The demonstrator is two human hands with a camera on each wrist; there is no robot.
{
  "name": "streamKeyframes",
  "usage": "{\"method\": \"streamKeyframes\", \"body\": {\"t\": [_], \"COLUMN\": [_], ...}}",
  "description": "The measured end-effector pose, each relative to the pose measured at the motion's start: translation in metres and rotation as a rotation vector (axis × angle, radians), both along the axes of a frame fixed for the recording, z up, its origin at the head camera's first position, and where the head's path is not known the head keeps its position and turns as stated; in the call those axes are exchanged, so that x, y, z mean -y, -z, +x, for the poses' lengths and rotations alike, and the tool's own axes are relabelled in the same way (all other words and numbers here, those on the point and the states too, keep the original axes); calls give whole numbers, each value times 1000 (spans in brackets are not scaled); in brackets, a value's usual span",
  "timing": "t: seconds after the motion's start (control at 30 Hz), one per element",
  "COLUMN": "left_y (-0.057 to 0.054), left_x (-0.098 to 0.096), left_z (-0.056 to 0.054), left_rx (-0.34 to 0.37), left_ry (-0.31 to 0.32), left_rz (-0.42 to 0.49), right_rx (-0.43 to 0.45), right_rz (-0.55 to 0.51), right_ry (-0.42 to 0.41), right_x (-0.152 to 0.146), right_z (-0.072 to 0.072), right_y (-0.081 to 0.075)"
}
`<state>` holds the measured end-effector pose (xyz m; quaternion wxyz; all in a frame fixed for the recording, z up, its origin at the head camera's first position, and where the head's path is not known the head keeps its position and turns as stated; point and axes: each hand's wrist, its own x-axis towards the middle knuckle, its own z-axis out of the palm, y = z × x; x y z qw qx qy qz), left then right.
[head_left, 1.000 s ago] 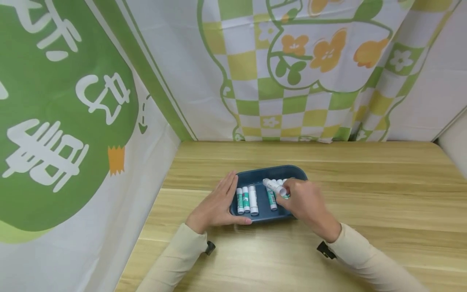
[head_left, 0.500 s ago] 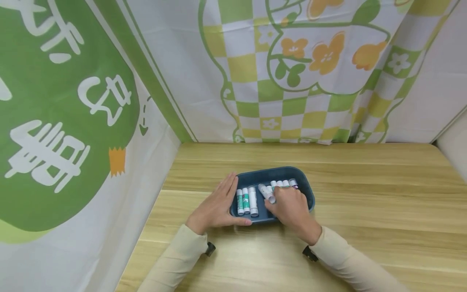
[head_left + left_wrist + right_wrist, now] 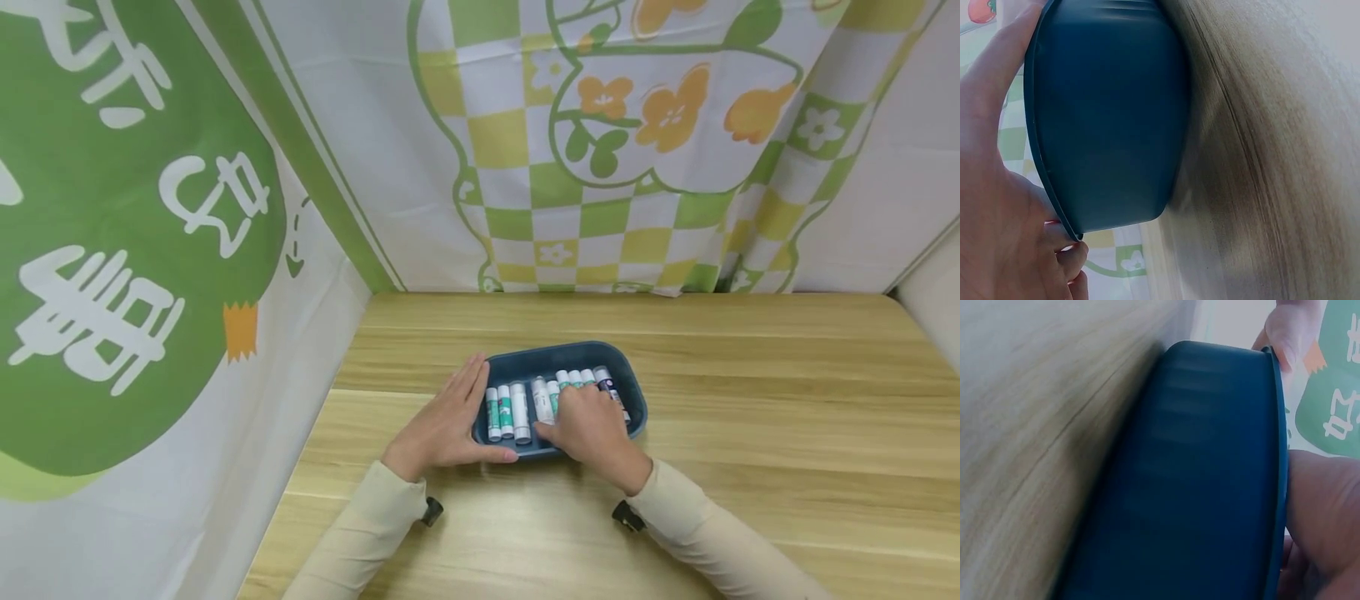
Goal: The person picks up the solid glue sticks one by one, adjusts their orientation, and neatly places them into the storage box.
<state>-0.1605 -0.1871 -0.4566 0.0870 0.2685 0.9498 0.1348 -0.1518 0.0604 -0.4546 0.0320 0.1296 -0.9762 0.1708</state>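
Observation:
In the head view, a dark blue tray (image 3: 555, 357) holds several glue sticks. Three of them, two green-and-white and a white glue stick (image 3: 520, 412), lie side by side at its left. My left hand (image 3: 446, 417) rests on the tray's left end, fingers straight along the side and thumb along the front rim. My right hand (image 3: 600, 429) is inside the tray, fingers curled, pinching the lower end of another white glue stick (image 3: 542, 400). Its fingertips are hidden. Beyond it show several white caps and a dark purple glue stick (image 3: 611, 390).
The tray stands on a wooden table (image 3: 750, 400). A patterned curtain (image 3: 600, 208) hangs behind the table's back edge, and a green-and-white cloth (image 3: 247, 400) hangs at the left. Both wrists carry small black devices.
My right hand has moved left and down into the tray with the white glue stick, which has turned from slanted to lying in line with the others. My left hand stays put.

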Motion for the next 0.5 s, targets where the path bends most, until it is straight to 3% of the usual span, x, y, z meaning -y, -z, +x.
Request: {"method": "streamKeyframes", "body": {"t": [0.2,0.33,0.5], "left_y": [0,0,1], "left_x": [-1,1,6], "left_z": [-1,-1,1], "left_rx": [1,-1,1], "left_ry": [2,0,-17], "left_rz": [4,12,27], "right_rx": [6,-39,-119], "right_rz": [-101,-158,-150], "right_ry": [-4,-24,-86], "right_x": [-10,-24,-48], "right_z": [1,2,0], "right_y": [-4,-9,-18]}}
